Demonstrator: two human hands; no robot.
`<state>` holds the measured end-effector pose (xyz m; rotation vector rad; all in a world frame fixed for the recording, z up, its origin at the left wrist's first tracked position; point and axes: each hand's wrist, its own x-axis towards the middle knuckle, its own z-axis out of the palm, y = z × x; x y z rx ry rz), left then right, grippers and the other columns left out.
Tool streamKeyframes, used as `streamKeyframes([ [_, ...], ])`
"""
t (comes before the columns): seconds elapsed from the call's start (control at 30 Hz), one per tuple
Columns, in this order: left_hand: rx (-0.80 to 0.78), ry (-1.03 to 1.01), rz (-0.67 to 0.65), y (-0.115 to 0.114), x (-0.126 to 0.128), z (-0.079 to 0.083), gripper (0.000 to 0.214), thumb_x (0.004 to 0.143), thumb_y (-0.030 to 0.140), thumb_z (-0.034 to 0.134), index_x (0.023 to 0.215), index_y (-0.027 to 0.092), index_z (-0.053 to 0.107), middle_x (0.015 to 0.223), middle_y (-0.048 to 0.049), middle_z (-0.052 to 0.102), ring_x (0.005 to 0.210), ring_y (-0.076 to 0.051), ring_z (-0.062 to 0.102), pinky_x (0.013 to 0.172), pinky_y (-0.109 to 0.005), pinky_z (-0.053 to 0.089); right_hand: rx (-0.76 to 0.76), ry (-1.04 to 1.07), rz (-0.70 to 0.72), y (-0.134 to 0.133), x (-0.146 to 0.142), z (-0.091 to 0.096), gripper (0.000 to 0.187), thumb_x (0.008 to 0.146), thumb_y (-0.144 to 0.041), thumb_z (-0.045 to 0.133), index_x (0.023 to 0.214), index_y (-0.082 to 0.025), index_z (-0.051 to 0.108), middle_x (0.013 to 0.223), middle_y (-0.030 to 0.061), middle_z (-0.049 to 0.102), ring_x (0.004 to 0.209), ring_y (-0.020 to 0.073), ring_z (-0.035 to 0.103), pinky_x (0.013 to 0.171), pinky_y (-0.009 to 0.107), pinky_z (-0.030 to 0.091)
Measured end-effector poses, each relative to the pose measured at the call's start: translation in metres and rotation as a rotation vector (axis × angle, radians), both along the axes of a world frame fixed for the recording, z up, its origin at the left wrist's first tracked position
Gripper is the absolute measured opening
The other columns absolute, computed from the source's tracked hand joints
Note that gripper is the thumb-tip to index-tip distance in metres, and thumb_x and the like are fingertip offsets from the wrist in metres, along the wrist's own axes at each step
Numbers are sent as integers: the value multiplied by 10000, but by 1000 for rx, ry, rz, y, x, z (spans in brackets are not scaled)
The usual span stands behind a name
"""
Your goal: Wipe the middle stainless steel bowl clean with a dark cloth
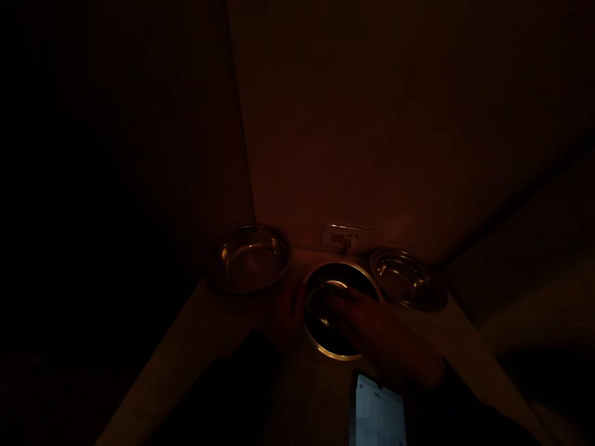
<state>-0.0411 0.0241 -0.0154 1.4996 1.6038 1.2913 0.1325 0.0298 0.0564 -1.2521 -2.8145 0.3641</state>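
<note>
The scene is very dark. Three shiny metal bowls stand on a pale counter [186, 359] in a wall corner. My right hand [376, 334] reaches into the middle bowl [320, 347], its fingers over the bowl's inside; whether they hold anything is lost in the gloom. My left hand [286, 316] rests against that bowl's left rim, dimly seen. Another bowl [248, 257] sits to the left and a third bowl [406, 279] to the right, both apparently empty.
A wall socket plate [344, 235] sits on the back wall just behind the bowls. A lit phone screen [379, 412] glows at the bottom edge below my right wrist. Walls close in at left and behind.
</note>
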Motion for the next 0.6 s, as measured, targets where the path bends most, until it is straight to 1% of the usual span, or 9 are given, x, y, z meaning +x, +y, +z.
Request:
streamKeyframes([
  [0.13,120,110,-14,-5,-1,0,400,908,333,366,1154,140,615,1134,-125,692,1029,-227,653,920,-373,504,129,-130,-64,-19,4,-3,363,855,-118,463,1194,-153,586,1129,161,645,1049,303,579,845,452,468],
  [0.2,154,139,-21,-6,-1,1,381,904,325,378,1132,152,628,1112,-113,704,998,-220,667,892,-355,520,194,-151,-90,-28,4,-9,342,842,-110,485,1158,-157,606,1123,166,652,1045,315,577,856,484,446],
  [0.27,158,141,-16,-6,-1,3,369,903,319,382,1119,158,635,1089,-102,713,973,-212,675,871,-342,528,225,-133,-106,-34,2,-16,312,830,-107,506,1115,-161,624,1122,164,656,1033,309,579,863,485,431],
  [0.4,80,44,3,-5,2,5,381,911,341,376,1111,150,639,1074,-97,716,981,-210,670,895,-345,514,195,-61,-93,-37,3,-27,266,839,-131,518,1080,-170,625,1121,146,658,1013,289,580,856,464,420],
  [0.53,20,-110,-50,-4,4,6,406,924,369,366,1207,184,591,1229,-75,650,1142,-197,596,985,-335,464,142,28,-64,-35,8,-29,267,862,-139,476,1093,-168,606,1149,136,641,1029,267,564,877,440,406],
  [0.6,-8,-157,-77,-3,5,6,409,927,376,359,1232,209,576,1274,-59,621,1206,-193,549,1032,-340,427,104,65,-65,-34,10,-29,271,857,-131,465,1085,-172,606,1159,127,632,1027,254,560,881,419,407],
])
